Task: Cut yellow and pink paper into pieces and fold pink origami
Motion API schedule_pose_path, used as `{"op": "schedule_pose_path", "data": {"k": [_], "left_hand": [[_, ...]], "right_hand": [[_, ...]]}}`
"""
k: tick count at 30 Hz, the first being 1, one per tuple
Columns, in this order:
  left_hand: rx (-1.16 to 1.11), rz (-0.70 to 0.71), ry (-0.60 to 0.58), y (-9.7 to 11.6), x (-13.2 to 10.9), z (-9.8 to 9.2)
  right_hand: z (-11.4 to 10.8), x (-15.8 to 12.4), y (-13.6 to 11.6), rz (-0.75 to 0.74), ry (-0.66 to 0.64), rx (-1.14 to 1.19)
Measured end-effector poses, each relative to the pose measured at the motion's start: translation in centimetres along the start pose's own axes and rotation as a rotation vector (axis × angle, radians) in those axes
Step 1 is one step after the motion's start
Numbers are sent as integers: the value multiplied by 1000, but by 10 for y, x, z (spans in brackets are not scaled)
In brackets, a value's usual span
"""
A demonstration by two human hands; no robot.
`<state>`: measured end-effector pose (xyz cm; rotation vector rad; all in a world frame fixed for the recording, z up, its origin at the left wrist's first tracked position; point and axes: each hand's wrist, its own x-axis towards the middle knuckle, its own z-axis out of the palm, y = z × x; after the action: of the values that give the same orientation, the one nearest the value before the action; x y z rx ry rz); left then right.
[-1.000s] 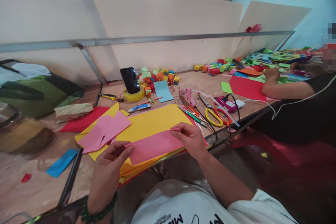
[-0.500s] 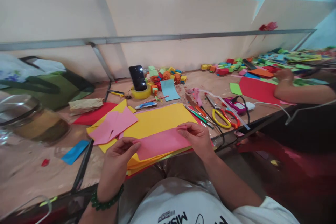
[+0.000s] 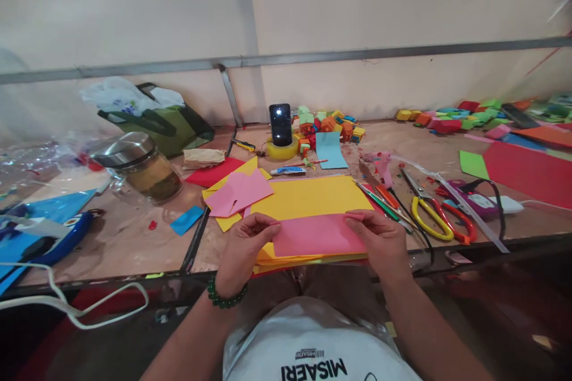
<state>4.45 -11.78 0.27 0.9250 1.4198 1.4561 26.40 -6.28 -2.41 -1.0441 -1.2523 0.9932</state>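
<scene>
A strip of pink paper [image 3: 317, 235] is stretched between my two hands, just over a stack of yellow paper [image 3: 308, 195] at the table's front edge. My left hand [image 3: 245, 247] pinches its left end between thumb and fingers. At the upper right corner, my right hand [image 3: 379, 241] grips the strip the same way. Left of the stack, a cut pink sheet [image 3: 241, 191] lies on top of yellow pieces. Pens [image 3: 386, 208] rest along the stack's right side.
To the right lie scissors [image 3: 431, 208], a pink glue gun [image 3: 382, 166] and a purple power strip [image 3: 473, 197]. A phone [image 3: 281, 125] leans upright in a yellow tape roll [image 3: 283, 149], near small paper cubes [image 3: 330, 124]. At left stand a glass jar [image 3: 147, 169] and a green bag [image 3: 170, 131].
My view has swung left, so the other person's arm at the right is out of sight. Both hands keep hold of the pink strip, which now looks more level.
</scene>
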Motion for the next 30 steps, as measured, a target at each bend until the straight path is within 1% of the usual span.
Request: {"op": "schedule_pose_path", "data": {"k": [3,5,6,9,11,13,17,19,20,21,23,24,25,26,28,30], "left_hand": [[109,68,-67,1,10,-4],[234,133,-151,0,23,-7],[337,176,-197,-1,31,-8],[732,314,-289,-7,55,-8],[891,343,-305,-11,67,-5],[966,344,-317,-15,74,-3],[1095,385,-348,-19,76,3],[1136,447,-386,-17,77,5],[1165,499,-444,-14,77,7],[1203,557,-533,-11,77,9],[1299,662,-750,-1,76,12],[1353,692,-840,4,74,13],[1408,703,-894,8,72,14],[1465,704,-917,13,70,15],[1574,699,-922,18,63,15],[1640,689,-932,20,57,15]], "right_hand": [[2,7,-2,13,-55,0],[2,15,-1,25,-113,-33],[2,20,1,26,-146,-69],[3,32,9,25,-217,-251],[5,36,15,29,-241,-405],[7,37,19,35,-268,-552],[9,33,21,27,-332,-739],[9,32,22,9,-351,-792],[10,32,22,-3,-357,-810],[10,32,22,-14,-360,-824],[10,33,23,-26,-359,-837],[10,33,23,-25,-360,-840],[10,33,23,-21,-364,-844],[10,33,23,-15,-373,-852],[9,34,22,-18,-393,-883],[8,34,19,-78,-399,-933]]}}
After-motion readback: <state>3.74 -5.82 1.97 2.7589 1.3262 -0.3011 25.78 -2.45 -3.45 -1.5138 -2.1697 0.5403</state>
